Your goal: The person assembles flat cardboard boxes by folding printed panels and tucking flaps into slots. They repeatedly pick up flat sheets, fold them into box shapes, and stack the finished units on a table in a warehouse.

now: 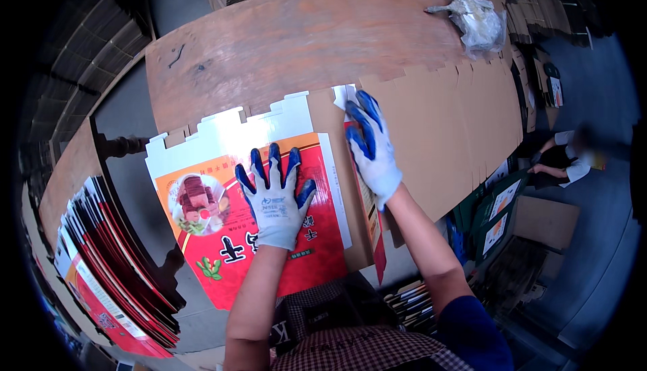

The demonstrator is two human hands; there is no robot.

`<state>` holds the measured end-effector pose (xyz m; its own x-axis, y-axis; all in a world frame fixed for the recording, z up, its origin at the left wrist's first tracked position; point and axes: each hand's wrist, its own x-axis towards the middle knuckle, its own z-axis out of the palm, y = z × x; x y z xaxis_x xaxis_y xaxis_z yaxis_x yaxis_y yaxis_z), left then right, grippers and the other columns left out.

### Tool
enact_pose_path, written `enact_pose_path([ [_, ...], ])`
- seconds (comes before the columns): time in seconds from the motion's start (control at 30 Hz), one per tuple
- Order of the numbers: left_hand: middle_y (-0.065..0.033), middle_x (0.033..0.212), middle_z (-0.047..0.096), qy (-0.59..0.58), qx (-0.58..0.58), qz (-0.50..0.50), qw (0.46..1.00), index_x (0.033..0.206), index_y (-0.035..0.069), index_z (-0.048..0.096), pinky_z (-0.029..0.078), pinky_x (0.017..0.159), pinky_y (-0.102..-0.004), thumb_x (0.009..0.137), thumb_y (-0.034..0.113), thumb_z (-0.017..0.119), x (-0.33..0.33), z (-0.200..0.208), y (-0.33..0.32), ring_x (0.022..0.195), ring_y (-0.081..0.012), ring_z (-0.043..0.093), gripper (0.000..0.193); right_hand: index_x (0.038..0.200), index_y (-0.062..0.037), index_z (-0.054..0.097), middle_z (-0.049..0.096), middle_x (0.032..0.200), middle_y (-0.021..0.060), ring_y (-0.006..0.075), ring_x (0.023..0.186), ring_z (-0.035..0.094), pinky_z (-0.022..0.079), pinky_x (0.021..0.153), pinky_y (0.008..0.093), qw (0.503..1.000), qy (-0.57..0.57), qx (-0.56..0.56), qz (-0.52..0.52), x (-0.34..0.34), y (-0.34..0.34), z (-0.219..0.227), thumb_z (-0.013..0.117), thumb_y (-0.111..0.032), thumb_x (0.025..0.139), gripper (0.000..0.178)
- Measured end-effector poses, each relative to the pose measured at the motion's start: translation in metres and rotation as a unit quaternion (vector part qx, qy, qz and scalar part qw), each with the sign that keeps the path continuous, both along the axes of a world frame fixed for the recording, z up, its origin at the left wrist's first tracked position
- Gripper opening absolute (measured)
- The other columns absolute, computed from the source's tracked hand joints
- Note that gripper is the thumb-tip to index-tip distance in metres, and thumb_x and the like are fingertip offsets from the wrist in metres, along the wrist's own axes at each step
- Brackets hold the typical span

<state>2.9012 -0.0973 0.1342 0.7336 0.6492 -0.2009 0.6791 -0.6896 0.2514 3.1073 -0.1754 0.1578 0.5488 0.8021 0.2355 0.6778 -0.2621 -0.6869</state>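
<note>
A red and orange printed sheet [311,214] with a picture of meat on a plate and white notched tabs along its far edge lies on the work table. My left hand [275,199], in a grey-white glove with blue fingertips, rests flat on it with fingers spread. To its right a narrow red printed strip [371,217] stands tilted along brown cardboard. My right hand [375,148], gloved likewise, lies along this strip's far part with fingers stretched out. Whether strip and sheet are one piece, I cannot tell. Large brown cardboard blanks [445,128] spread to the right.
Beyond the cardboard stretches the bare wooden tabletop [283,41], with a crumpled clear plastic bag [475,20] at its far right. Several red printed sheets [111,283] are stacked at the left. At the right another person [563,159] is beside dark green printed boxes [495,209].
</note>
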Motion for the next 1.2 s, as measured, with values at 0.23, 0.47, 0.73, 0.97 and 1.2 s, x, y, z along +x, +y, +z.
enact_pose_path([
  [0.23,-0.0082,0.167,0.022,-0.016,-0.005,0.021,1.0,0.155,0.028,0.039,-0.001,0.122,-0.0637,0.093,0.055,0.06,0.0,0.001,0.001,0.155,-0.0369,0.011,0.072,0.122,-0.012,0.067,0.057,0.141,0.0099,0.0362,0.142,0.039,0.02,0.121,0.0539,0.983,-0.103,-0.115,0.099,0.006,0.031,-0.032,0.063,-0.014,0.091,0.031],
  [0.47,-0.008,0.167,0.023,-0.02,-0.012,0.026,0.999,0.155,0.027,0.039,0.0,0.123,-0.0631,0.092,0.054,0.06,-0.001,0.002,0.003,0.155,-0.0365,0.013,0.072,0.12,-0.0167,0.071,0.058,0.138,0.0077,0.0328,0.142,0.039,0.021,0.121,0.0537,0.976,-0.148,-0.124,0.099,0.004,0.032,-0.036,0.063,-0.024,0.092,0.03],
  [0.73,-0.0097,0.163,0.031,-0.059,-0.006,0.022,0.998,0.152,0.023,0.044,0.005,0.123,-0.0626,0.091,0.044,0.065,0.004,0.001,0.009,0.153,-0.0359,0.02,0.068,0.12,-0.0165,0.07,0.057,0.139,0.0075,0.0333,0.142,0.038,0.022,0.121,0.055,0.975,-0.155,-0.132,0.089,0.004,0.029,-0.041,0.063,-0.022,0.091,0.031],
  [0.97,-0.0092,0.143,0.054,-0.182,0.075,0.012,0.98,0.142,0.016,0.055,0.017,0.122,-0.056,0.091,0.025,0.066,0.085,-0.022,0.08,0.138,-0.0294,0.044,0.052,0.121,-0.0121,0.068,0.063,0.131,0.0084,0.0361,0.138,0.045,0.024,0.119,0.0557,0.984,-0.117,-0.09,0.103,0.012,0.029,-0.053,0.061,-0.018,0.092,0.03],
  [1.2,-0.0051,0.104,0.062,-0.173,0.052,-0.028,0.983,0.125,0.022,0.071,0.021,0.12,-0.0528,0.089,0.036,0.069,0.104,-0.015,0.101,0.108,-0.0233,0.058,0.038,0.119,-0.0087,0.067,0.063,0.127,0.0101,0.0371,0.136,0.045,0.024,0.118,0.0573,0.987,-0.105,-0.071,0.096,0.013,0.029,-0.051,0.065,-0.011,0.088,0.031],
])
